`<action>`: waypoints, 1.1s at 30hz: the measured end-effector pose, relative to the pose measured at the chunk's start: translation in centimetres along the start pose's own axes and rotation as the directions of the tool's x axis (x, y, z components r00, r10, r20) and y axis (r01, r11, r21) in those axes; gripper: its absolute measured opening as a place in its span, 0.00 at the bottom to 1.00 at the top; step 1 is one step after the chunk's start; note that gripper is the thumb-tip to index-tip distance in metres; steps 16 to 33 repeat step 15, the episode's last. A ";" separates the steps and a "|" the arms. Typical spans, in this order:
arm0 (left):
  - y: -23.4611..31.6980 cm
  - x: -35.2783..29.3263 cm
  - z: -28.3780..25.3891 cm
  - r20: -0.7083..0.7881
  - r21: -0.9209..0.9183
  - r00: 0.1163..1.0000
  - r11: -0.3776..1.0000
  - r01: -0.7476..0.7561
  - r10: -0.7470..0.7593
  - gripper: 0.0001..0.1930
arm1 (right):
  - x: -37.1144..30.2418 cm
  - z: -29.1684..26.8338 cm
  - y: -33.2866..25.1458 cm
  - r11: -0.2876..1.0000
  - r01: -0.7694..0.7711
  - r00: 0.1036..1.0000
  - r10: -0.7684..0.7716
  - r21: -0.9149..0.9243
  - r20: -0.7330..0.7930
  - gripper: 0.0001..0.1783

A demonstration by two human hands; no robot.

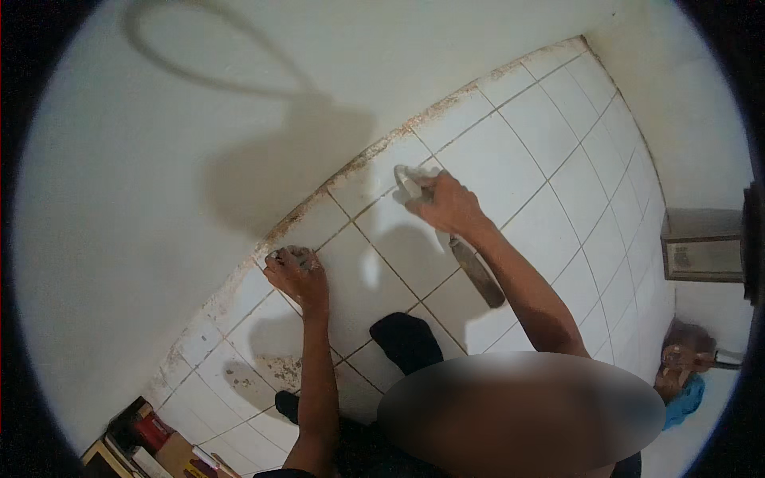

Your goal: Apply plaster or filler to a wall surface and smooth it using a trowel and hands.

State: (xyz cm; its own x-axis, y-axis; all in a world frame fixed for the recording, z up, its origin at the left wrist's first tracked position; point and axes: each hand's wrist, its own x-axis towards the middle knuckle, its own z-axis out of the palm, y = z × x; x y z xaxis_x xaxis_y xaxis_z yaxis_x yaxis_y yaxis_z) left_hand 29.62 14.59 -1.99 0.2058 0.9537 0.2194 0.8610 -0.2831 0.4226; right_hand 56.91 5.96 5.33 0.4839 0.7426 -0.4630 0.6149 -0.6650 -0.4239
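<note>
My right hand (pixel 445 205) is closed over a pale, rounded blade (pixel 409 185) that sticks out past its fingertips, low over a grout line of the white tiles (pixel 522 211). Behind the wrist shows a brown tool handle (pixel 480 275) with a narrow metal neck. It runs roughly in line with the blade, but my hand covers where they might join. My left hand (pixel 298 275) is curled near the floor's edge by the wall. Grey, paste-like matter coats its fingers, and what they hold I cannot make out.
A pale wall (pixel 159 191) meets the tiles along a rough, brownish, crumbled edge. Dark-covered feet (pixel 406 342) rest on the floor. Boxes (pixel 155 434) stand at lower left. At right are a glass-sided case (pixel 703 247) and a blue bag (pixel 685 400). A rough patch (pixel 279 370) marks some tiles.
</note>
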 end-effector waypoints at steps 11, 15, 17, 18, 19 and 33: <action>0.3 0.3 0.2 0.002 -0.047 1.000 0.999 0.003 -0.003 0.12 | 1.5 -2.8 -0.1 0.938 -0.224 0.974 0.207 0.265 0.093 0.40; -0.4 0.0 0.1 0.066 -0.086 0.998 0.996 0.029 -0.024 0.14 | 1.0 0.8 -1.6 0.999 -0.038 0.999 0.038 0.005 0.037 0.44; -0.4 0.0 0.1 0.066 -0.086 0.998 0.996 0.029 -0.024 0.14 | 1.0 0.8 -1.6 0.999 -0.038 0.999 0.038 0.005 0.037 0.44; -0.4 0.0 0.1 0.066 -0.086 0.998 0.996 0.029 -0.024 0.14 | 1.0 0.8 -1.6 0.999 -0.038 0.999 0.038 0.005 0.037 0.44; -0.4 0.0 0.1 0.066 -0.086 0.998 0.996 0.029 -0.024 0.14 | 1.0 0.8 -1.6 0.999 -0.038 0.999 0.038 0.005 0.037 0.44; -0.4 0.0 0.1 0.066 -0.086 0.998 0.996 0.029 -0.024 0.14 | 1.0 0.8 -1.6 0.999 -0.038 0.999 0.038 0.005 0.037 0.44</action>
